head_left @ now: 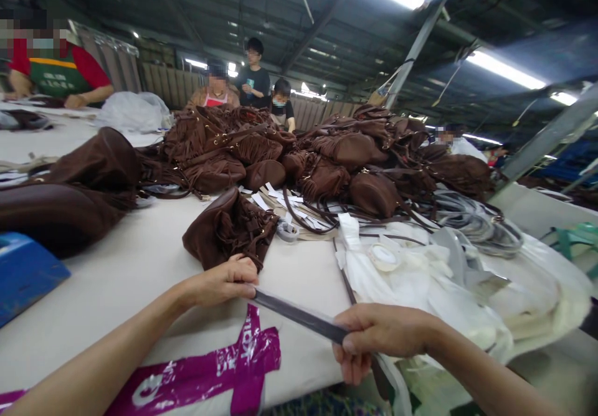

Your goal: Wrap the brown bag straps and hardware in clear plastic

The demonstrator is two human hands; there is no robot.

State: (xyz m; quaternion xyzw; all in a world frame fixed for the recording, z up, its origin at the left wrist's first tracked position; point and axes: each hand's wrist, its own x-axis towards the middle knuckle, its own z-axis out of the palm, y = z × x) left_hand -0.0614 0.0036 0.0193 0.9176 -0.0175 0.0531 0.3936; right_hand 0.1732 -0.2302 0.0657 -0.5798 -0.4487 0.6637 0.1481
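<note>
The dark, flat strap (299, 316) stretches taut over the near edge of the pale table (140, 266). Both its ends are buried in fists: the left hand (228, 279) is clenched on one and the right hand (374, 335) wrapped round the other. Just beyond the left hand slumps a brown fringed suede bag (228, 226), its opening hidden. Crinkled white plastic wrappers (420, 279) lie to the right.

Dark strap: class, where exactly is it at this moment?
In the head view, low and centre, the dark strap stretches between the left hand and the right hand, just in front of a brown fringed bag.
</note>
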